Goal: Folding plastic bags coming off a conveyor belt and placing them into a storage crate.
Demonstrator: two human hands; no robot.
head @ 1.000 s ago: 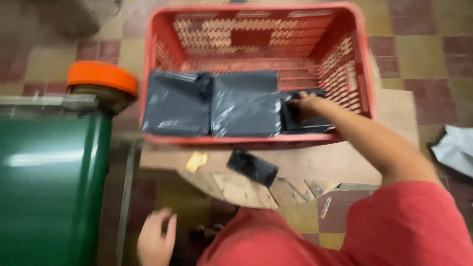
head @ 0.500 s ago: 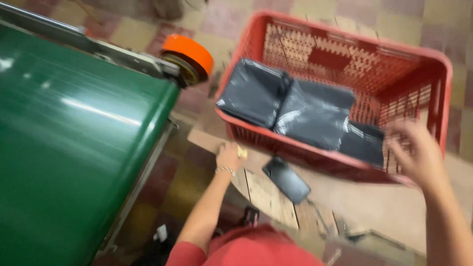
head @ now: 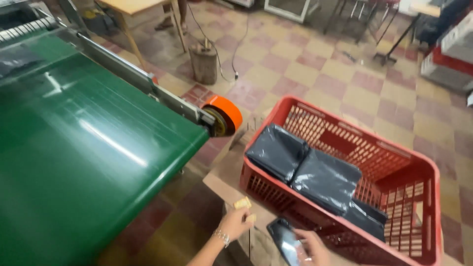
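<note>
- Left hand (head: 235, 222), at 6 o'clock low in view, has its fingers curled loosely by a small tan scrap (head: 242, 202) on the cardboard surface (head: 221, 180); whether it grips the scrap cannot be told.
- Right hand (head: 311, 248), just beside it at 5 o'clock, closes around a dark phone-like slab (head: 285, 240).
- Red crate (head: 423, 197), at 3 o'clock, holds three grey plastic packets (head: 325, 180); its near rim touches the cardboard.
- Green conveyor belt (head: 84, 148) fills 9 o'clock, ending at an orange roller (head: 225, 112).
- Open tiled floor (head: 315, 64) lies toward 12 o'clock.
</note>
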